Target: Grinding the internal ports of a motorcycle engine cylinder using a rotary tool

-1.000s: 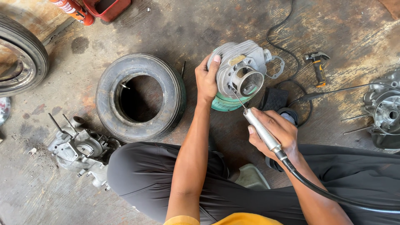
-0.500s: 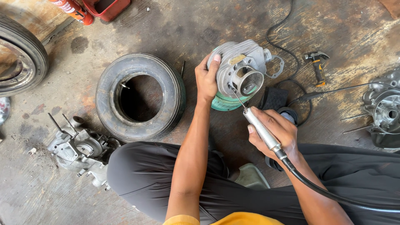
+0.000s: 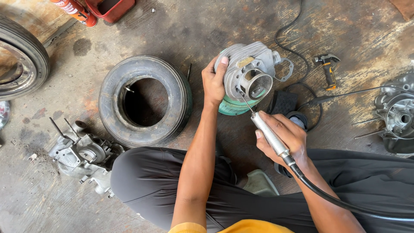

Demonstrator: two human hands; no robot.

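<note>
A grey finned metal engine cylinder (image 3: pixel 252 69) rests tilted on a green round lid (image 3: pixel 233 107) on the floor. My left hand (image 3: pixel 214 82) grips its left side, thumb on top. My right hand (image 3: pixel 284 137) holds a slim silver rotary handpiece (image 3: pixel 269 134) like a pen. Its thin bit touches the cylinder's lower left face beside the bore. A thick black flexible shaft (image 3: pixel 336 200) runs from the handpiece over my right forearm.
A small black tyre (image 3: pixel 144 100) lies flat to the left, a larger wheel (image 3: pixel 19 60) at the far left. An engine case part (image 3: pixel 84 155) sits by my left knee, another (image 3: pixel 399 114) at right. A hammer (image 3: pixel 328 69) and black cables (image 3: pixel 297 41) lie behind.
</note>
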